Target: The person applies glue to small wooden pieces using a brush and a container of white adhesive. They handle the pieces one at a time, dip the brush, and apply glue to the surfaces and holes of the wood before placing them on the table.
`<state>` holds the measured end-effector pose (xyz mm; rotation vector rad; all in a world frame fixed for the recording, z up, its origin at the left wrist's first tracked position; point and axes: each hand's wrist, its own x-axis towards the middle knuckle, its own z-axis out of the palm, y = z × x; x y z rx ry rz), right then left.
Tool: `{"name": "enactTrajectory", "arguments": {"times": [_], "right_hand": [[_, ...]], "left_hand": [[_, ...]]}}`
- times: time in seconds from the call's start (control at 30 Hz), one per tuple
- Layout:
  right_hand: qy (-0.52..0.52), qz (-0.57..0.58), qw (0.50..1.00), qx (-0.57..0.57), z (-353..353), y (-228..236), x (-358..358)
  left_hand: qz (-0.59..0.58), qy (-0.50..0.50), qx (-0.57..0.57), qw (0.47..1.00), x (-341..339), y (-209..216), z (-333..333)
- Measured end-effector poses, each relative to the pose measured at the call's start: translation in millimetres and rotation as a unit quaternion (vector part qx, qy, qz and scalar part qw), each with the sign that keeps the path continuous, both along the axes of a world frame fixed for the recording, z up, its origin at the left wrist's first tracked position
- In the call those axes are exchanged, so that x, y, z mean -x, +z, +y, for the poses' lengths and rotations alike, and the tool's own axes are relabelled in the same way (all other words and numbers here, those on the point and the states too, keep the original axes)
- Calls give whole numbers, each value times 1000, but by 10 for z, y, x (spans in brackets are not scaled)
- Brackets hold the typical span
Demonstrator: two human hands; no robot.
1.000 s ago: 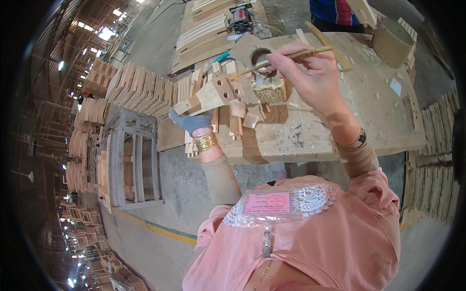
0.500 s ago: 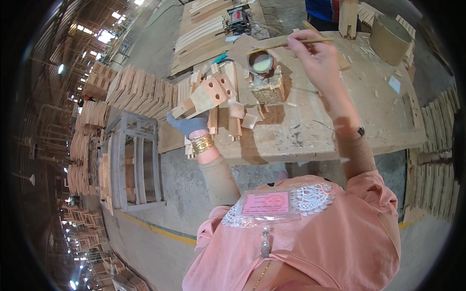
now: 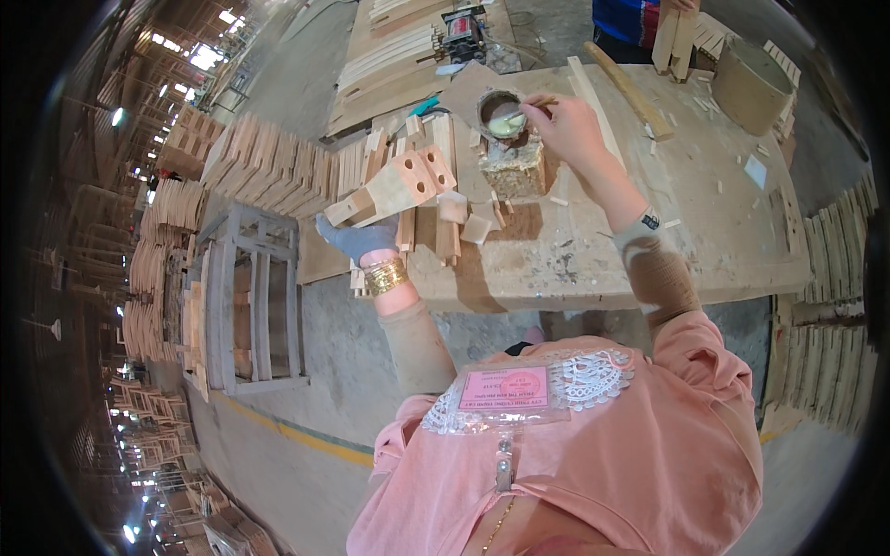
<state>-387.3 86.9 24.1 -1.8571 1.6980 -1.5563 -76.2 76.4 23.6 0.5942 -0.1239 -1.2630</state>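
My left hand (image 3: 358, 241), in a grey glove, is closed around the narrow end of pale wooden pieces (image 3: 408, 182) with round holes in their wide end. They are held tilted above wooden strips on the table. My right hand (image 3: 567, 128), bare, pinches a thin stick (image 3: 540, 104) over a round pot (image 3: 484, 115). The stick's lower end reaches into the pot, where a pale greenish paste (image 3: 506, 125) shows. Beneath the pot is a rough, crusted block (image 3: 514, 171).
Small pale blocks (image 3: 476, 229) and dowels lie by the crusted block on the table (image 3: 593, 269). Farther right are a wooden bar (image 3: 630, 91) and a round container (image 3: 753, 88). Across the table a person in blue (image 3: 619, 18) holds wood. Stacked parts (image 3: 269, 167) stand left.
My right hand has moved left and down toward the pot, bringing the stick's end into the paste. My left hand and the holed wooden pieces have hardly moved.
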Motion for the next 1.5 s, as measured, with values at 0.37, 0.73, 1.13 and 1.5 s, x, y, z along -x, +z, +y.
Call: {"name": "enactTrajectory", "arguments": {"times": [0.37,0.73,1.13,1.5], "right_hand": [[-39,-337,939,-55,60,-293,15],[32,-506,862,-6,81,-396,201],[187,-485,848,105,726,669,-61],[190,-369,899,140,852,870,-178]], "left_hand": [[22,-4,-9,1000,-15,-73,-68],[28,-33,0,999,74,-94,-104],[18,-48,4,999,82,-67,-79],[0,-52,3,999,133,-40,-41]]}}
